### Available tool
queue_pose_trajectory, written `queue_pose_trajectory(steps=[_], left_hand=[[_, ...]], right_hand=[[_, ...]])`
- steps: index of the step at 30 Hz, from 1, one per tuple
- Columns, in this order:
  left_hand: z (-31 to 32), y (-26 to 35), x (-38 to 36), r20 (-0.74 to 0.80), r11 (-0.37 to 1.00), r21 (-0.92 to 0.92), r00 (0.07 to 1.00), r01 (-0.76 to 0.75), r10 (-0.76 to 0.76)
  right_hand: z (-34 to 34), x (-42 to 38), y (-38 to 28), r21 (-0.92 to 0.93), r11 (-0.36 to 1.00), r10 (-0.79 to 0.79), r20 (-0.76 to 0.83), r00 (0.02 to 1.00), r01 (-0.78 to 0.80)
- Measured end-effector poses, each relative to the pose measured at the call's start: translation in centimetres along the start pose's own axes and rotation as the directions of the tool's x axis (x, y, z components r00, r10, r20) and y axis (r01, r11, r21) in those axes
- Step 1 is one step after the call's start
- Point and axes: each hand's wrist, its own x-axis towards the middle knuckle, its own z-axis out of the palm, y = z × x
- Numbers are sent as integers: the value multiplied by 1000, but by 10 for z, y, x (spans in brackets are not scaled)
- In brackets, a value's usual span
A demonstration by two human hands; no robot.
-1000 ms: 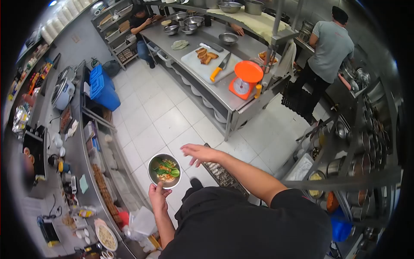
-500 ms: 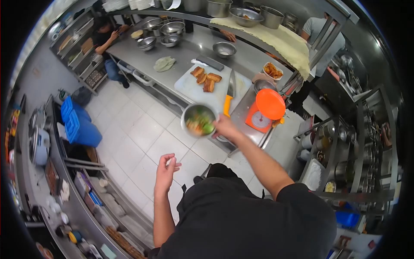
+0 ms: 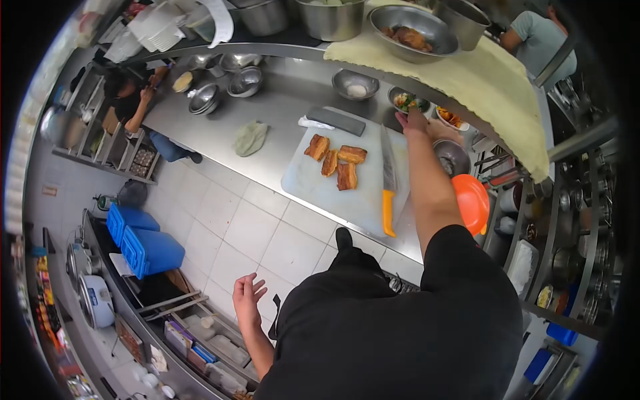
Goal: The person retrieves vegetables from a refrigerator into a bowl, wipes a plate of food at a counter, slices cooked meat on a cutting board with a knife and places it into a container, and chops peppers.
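My right hand (image 3: 413, 123) reaches to the back of the steel counter and grips the near rim of a metal bowl of chopped vegetables (image 3: 404, 100). Nothing is in my left hand (image 3: 249, 295), raised over the floor with its fingers apart. Several browned meat pieces (image 3: 347, 176) lie on the white cutting board (image 3: 307, 175). Along the board's right side rests a knife with an orange handle (image 3: 388, 212). Behind the meat is a dark grey block (image 3: 337, 121). An orange plate (image 3: 472, 204) is right of my forearm.
A crumpled cloth (image 3: 251, 138) lies on the counter (image 3: 220, 143). An overhead shelf holds a bowl of meat (image 3: 413, 33) and pots. One person (image 3: 130, 100) sits at the left; another (image 3: 543, 47) stands at the upper right. Blue bins (image 3: 152, 251) are at the left.
My right hand has carried the bowl of vegetables from the counter's front edge to its back. The view has shifted closer to the counter. My left hand stays raised and empty.
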Motion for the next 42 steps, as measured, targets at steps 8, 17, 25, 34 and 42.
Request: queue_pose_trajectory(steps=[8,17,25,34,42], left_hand=[[72,60,109,150,992,122,989,-24,5],[240,155,216,580,920,168,790,-355,199],[273,148,215,636,899,220,755,-380,163],[143,127,271,397,906,306,904,-294,160],[170,150,368,597,925,263,799,-273,66]], right_hand=[[-46,-39,-75,-687,648,-495,-50,868,330],[-176,44,-183,-955,-253,-662,52,748,-158],[-193,71,-188,-914,-324,-568,-18,823,-244],[-190,53,-190,-927,-291,-554,-38,832,-236],[-160,-15,-188,-994,74,-454,-108,884,-83]])
